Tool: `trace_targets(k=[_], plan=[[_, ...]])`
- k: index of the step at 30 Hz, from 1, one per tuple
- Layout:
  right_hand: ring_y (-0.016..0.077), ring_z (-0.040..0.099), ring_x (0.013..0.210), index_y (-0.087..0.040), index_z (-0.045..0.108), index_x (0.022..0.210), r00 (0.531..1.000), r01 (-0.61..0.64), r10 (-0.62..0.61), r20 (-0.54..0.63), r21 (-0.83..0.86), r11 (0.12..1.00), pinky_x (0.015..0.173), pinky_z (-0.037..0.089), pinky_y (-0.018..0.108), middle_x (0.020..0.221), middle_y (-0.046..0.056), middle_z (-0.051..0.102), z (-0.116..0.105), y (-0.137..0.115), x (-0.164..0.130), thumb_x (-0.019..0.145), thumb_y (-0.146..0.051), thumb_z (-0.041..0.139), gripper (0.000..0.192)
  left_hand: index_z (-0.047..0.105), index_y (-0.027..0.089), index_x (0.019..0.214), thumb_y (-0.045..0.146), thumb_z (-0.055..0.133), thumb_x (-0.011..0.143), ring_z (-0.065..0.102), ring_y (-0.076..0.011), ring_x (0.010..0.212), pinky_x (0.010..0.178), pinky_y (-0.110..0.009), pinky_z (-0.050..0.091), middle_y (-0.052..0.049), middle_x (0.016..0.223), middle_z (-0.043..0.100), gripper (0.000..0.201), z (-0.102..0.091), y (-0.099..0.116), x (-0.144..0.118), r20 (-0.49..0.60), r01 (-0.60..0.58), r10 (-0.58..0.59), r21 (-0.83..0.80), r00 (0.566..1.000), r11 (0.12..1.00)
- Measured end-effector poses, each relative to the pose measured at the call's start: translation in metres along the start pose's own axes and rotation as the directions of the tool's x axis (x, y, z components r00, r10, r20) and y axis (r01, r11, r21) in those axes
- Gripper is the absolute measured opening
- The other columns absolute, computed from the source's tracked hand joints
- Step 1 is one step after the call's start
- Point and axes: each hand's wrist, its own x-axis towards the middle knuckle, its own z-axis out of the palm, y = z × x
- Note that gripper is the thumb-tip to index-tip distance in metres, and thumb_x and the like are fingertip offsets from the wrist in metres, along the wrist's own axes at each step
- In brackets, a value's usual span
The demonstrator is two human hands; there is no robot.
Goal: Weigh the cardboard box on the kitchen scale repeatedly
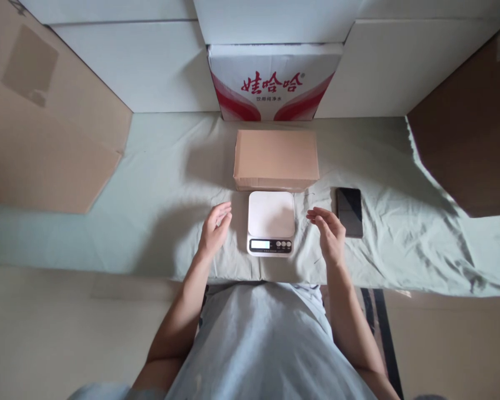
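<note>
A white kitchen scale lies on the cloth in front of me, its display lit and its weighing plate bare. My left hand hovers to the left of the scale, fingers stretched out and holding nothing. On the other side, my right hand is held apart from the scale with thumb and fingers extended, nothing in its grasp. Directly behind the scale stands a closed brown cardboard box. A dark smartphone rests just right of my right hand. The display's digits are too faint to read.
Pale green cloth covers the surface, wrinkled toward the right. A white carton with red lettering stands at the back between white panels. Large brown cartons flank the left and right.
</note>
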Motion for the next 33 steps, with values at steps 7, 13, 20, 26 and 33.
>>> trace_targets(k=[7, 13, 20, 26, 33], plan=[[0.0242, 0.057, 0.128, -0.027, 0.056, 0.128, 0.994, 0.105, -0.105, 0.004, -0.032, 0.994, 0.111, 0.042, 0.049, 0.14, 0.009, 0.058, 0.017, -0.014, 0.053, 0.08, -0.055, 0.061, 0.056, 0.05, 0.021, 0.134, 0.051, 0.055, 0.086, 0.045, -0.0263, 0.139, 0.116, -0.044, 0.036, -0.014, 0.149, 0.047, 0.057, 0.014, 0.018, 0.057, -0.105, -0.01, 0.0, -0.095, 0.995, 0.995], [0.023, 0.055, 0.127, -0.029, 0.056, 0.127, 0.986, 0.158, -0.152, 0.067, -0.105, 0.982, 0.106, 0.045, 0.047, 0.135, 0.007, 0.061, 0.038, -0.022, 0.08, 0.084, -0.062, 0.049, 0.055, 0.052, 0.027, 0.132, 0.058, 0.054, 0.086, 0.047, -0.0285, 0.137, 0.116, -0.05, 0.033, -0.009, 0.144, 0.053, 0.056, 0.033, 0.031, 0.088, -0.038, 0.03, -0.033, -0.076, 0.999, 0.997], [0.0209, 0.06, 0.113, -0.026, 0.059, 0.121, 0.973, 0.228, -0.229, 0.009, -0.134, 0.964, 0.097, 0.051, 0.042, 0.119, 0.007, 0.067, 0.044, -0.027, 0.077, 0.087, -0.059, 0.046, 0.049, 0.053, 0.025, 0.131, 0.057, 0.057, 0.085, 0.053, -0.0274, 0.131, 0.111, -0.048, 0.042, -0.01, 0.139, 0.058, 0.056, 0.035, 0.032, 0.084, -0.049, -0.008, 0.003, -0.116, 0.999, 0.993], [0.0212, 0.062, 0.107, -0.028, 0.058, 0.122, 0.907, 0.392, -0.407, -0.109, -0.137, 0.91, 0.097, 0.05, 0.044, 0.109, 0.005, 0.066, 0.037, -0.067, 0.041, 0.092, -0.05, 0.042, 0.041, 0.05, 0.025, 0.135, 0.056, 0.055, 0.087, 0.055, -0.0253, 0.129, 0.105, -0.042, 0.049, -0.008, 0.138, 0.059, 0.057, 0.018, 0.081, 0.044, -0.101, -0.217, 0.205, -0.126, 0.974, 0.968], [0.0226, 0.061, 0.104, -0.03, 0.06, 0.119, 0.949, 0.283, -0.301, -0.088, -0.178, 0.943, 0.096, 0.049, 0.046, 0.111, 0.005, 0.065, 0.011, -0.072, -0.019, 0.09, -0.048, 0.046, 0.037, 0.052, 0.026, 0.129, 0.046, 0.06, 0.086, 0.06, -0.0242, 0.122, 0.095, -0.038, 0.057, -0.008, 0.131, 0.062, 0.048, -0.003, 0.087, -0.022, -0.039, -0.116, 0.114, -0.05, 0.993, 0.992]])
